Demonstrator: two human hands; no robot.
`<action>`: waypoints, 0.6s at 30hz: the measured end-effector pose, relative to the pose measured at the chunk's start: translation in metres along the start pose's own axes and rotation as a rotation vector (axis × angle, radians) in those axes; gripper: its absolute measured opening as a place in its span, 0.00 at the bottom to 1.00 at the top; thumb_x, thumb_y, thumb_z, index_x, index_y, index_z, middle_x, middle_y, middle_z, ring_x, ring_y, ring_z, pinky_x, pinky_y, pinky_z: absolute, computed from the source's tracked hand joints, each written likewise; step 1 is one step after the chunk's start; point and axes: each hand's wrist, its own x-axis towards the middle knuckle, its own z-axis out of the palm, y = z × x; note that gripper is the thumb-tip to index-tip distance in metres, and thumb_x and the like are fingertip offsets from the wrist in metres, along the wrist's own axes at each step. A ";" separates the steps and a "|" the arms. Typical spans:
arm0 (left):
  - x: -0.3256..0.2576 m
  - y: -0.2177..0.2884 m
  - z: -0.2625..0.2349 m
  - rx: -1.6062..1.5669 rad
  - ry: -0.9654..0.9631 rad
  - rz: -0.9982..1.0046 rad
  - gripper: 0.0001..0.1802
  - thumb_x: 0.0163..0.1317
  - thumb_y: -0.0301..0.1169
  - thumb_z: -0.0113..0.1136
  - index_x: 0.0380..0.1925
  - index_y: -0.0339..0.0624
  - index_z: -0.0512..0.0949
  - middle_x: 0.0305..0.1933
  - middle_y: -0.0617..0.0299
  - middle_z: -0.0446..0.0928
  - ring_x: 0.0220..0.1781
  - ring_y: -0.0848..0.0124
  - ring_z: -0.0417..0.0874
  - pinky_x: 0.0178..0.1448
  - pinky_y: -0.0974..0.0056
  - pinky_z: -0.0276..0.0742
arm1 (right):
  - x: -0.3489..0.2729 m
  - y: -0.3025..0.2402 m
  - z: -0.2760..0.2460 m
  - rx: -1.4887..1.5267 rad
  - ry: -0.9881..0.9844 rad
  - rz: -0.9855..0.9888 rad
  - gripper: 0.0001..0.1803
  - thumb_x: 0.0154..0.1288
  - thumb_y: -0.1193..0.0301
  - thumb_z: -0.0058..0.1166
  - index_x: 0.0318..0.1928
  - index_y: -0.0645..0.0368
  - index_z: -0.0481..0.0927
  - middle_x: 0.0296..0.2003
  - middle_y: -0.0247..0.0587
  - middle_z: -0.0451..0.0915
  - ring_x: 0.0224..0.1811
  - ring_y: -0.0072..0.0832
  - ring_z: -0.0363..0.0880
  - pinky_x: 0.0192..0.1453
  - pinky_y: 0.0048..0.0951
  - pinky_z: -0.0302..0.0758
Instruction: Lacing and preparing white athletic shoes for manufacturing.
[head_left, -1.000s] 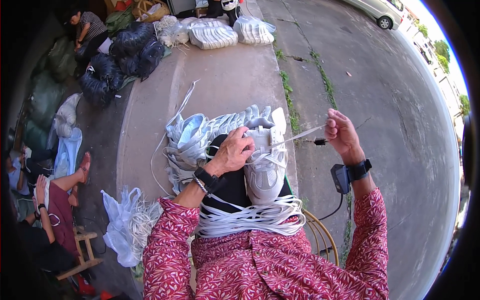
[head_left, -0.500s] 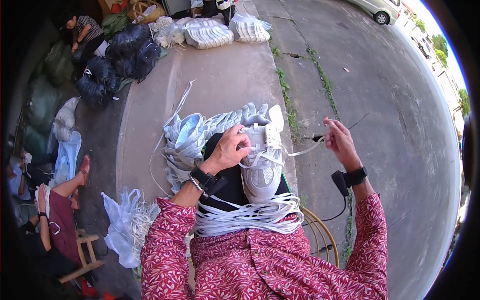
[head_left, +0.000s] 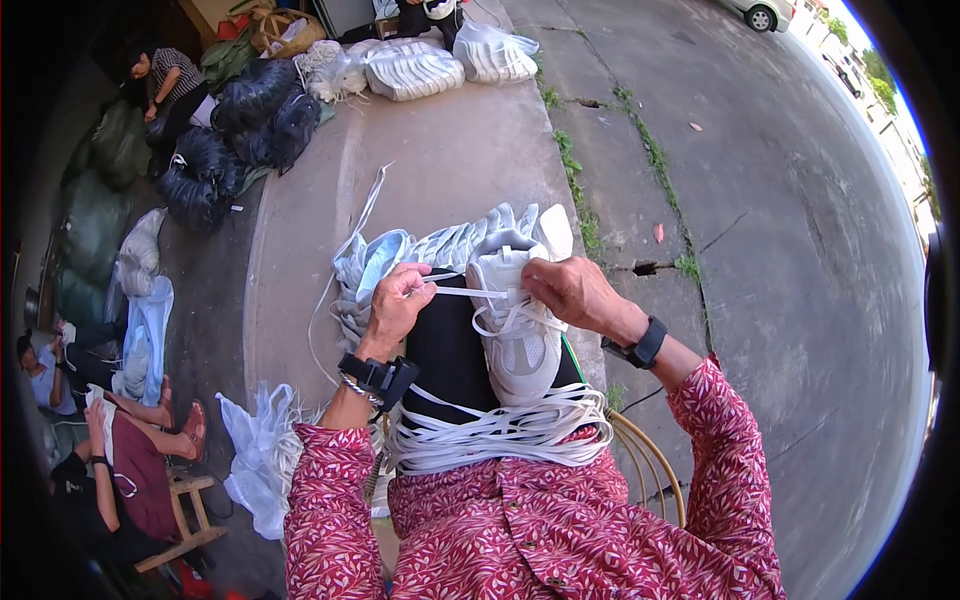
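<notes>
A white-grey sneaker [head_left: 522,362] rests on my lap, toe toward me, its lower laces crossed over the tongue. My left hand [head_left: 397,308] is closed in a pinch on a white shoelace [head_left: 462,292], which runs taut across to the sneaker's eyelets. My right hand [head_left: 578,295] is closed at the right eyelet edge of the sneaker; its fingertips are partly hidden, so whether a lace is also between them does not show. A thick bundle of loose white laces [head_left: 500,435] lies across my thighs.
Beyond my knees a row of similar shoes [head_left: 440,245] lies on the concrete. A clear plastic bag [head_left: 262,455] of laces sits at my left. Black bags [head_left: 255,105] and wrapped shoes [head_left: 412,70] stand farther off. Seated people [head_left: 150,440] work at the left; a yellow-brown hoop [head_left: 665,470] is at my right.
My right hand has come in from the far right to the sneaker's eyelets. My left hand has moved left off the sneaker, drawing a lace taut.
</notes>
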 end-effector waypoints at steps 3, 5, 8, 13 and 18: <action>-0.001 -0.027 -0.036 -0.008 0.161 -0.136 0.09 0.53 0.27 0.61 0.20 0.33 0.73 0.40 0.58 0.77 0.38 0.74 0.74 0.41 0.68 0.69 | -0.002 0.004 -0.001 0.041 0.033 -0.004 0.05 0.58 0.71 0.52 0.31 0.60 0.75 0.18 0.47 0.75 0.21 0.43 0.77 0.25 0.38 0.71; -0.007 -0.052 -0.063 -0.023 0.310 -0.327 0.09 0.54 0.28 0.60 0.20 0.34 0.74 0.35 0.60 0.77 0.35 0.77 0.72 0.39 0.71 0.68 | -0.002 0.006 0.000 0.061 0.038 -0.003 0.05 0.57 0.71 0.52 0.31 0.60 0.75 0.19 0.46 0.75 0.22 0.43 0.77 0.25 0.38 0.71; -0.029 -0.091 -0.099 0.019 0.428 -0.513 0.09 0.54 0.29 0.60 0.21 0.35 0.75 0.30 0.62 0.76 0.33 0.76 0.73 0.38 0.70 0.68 | 0.001 0.004 0.003 0.047 0.010 0.008 0.05 0.57 0.72 0.52 0.30 0.61 0.75 0.19 0.46 0.76 0.22 0.43 0.77 0.26 0.37 0.72; -0.037 -0.067 -0.051 0.535 0.488 -0.195 0.10 0.49 0.31 0.63 0.29 0.38 0.75 0.32 0.55 0.75 0.38 0.57 0.76 0.45 0.57 0.70 | 0.001 0.009 0.007 0.321 0.007 0.138 0.07 0.62 0.71 0.51 0.36 0.61 0.77 0.19 0.40 0.76 0.20 0.31 0.77 0.25 0.30 0.71; -0.028 0.063 0.038 0.308 0.032 0.242 0.10 0.47 0.29 0.66 0.25 0.37 0.74 0.25 0.57 0.73 0.30 0.63 0.76 0.37 0.61 0.70 | -0.003 -0.001 -0.011 0.787 -0.092 0.539 0.11 0.67 0.68 0.49 0.47 0.59 0.75 0.27 0.31 0.79 0.26 0.16 0.75 0.29 0.21 0.73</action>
